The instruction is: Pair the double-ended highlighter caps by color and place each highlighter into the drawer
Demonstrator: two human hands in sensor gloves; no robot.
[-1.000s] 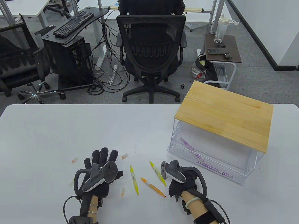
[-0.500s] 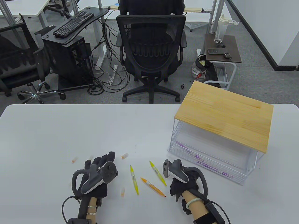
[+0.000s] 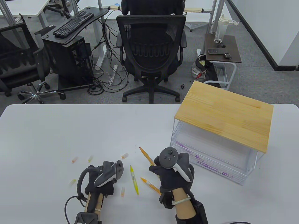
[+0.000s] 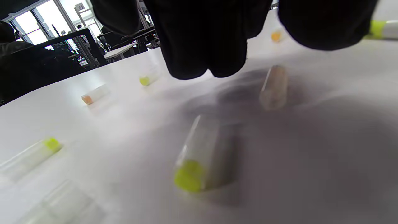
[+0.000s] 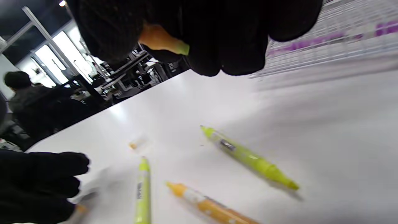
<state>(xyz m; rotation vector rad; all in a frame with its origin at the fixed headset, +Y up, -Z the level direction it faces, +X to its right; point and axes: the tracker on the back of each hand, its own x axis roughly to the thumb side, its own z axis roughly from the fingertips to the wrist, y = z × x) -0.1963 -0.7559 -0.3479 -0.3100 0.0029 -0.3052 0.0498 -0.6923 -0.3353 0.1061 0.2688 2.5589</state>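
Observation:
My right hand (image 3: pixel 168 175) grips an orange highlighter (image 3: pixel 146 155) that sticks out up and to the left; its near end (image 5: pixel 159 39) shows between the curled fingers (image 5: pixel 217 46). On the table lie an orange highlighter (image 3: pixel 150 185) and two yellow ones (image 3: pixel 133 179) (image 5: pixel 248 157). My left hand (image 3: pixel 101 185) hovers with curled fingers (image 4: pixel 199 40) and nothing seen in them. Just below it lies a yellow cap (image 4: pixel 190 178). Several more loose caps lie around, orange ones (image 3: pixel 74 159) (image 3: pixel 125 155) (image 3: pixel 123 191) and a yellow one (image 3: pixel 90 159). The wire drawer (image 3: pixel 236 175) holds purple highlighters (image 3: pixel 201 161).
A wooden top (image 3: pixel 224 116) covers the drawer unit at the right. Beyond the table's far edge (image 3: pixel 140 105) stands an office chair (image 3: pixel 151 51), with a person seated behind it.
My right hand turned over and rose with an orange highlighter now sticking out of it. My left hand curled up and drew back toward me, uncovering a yellow cap.

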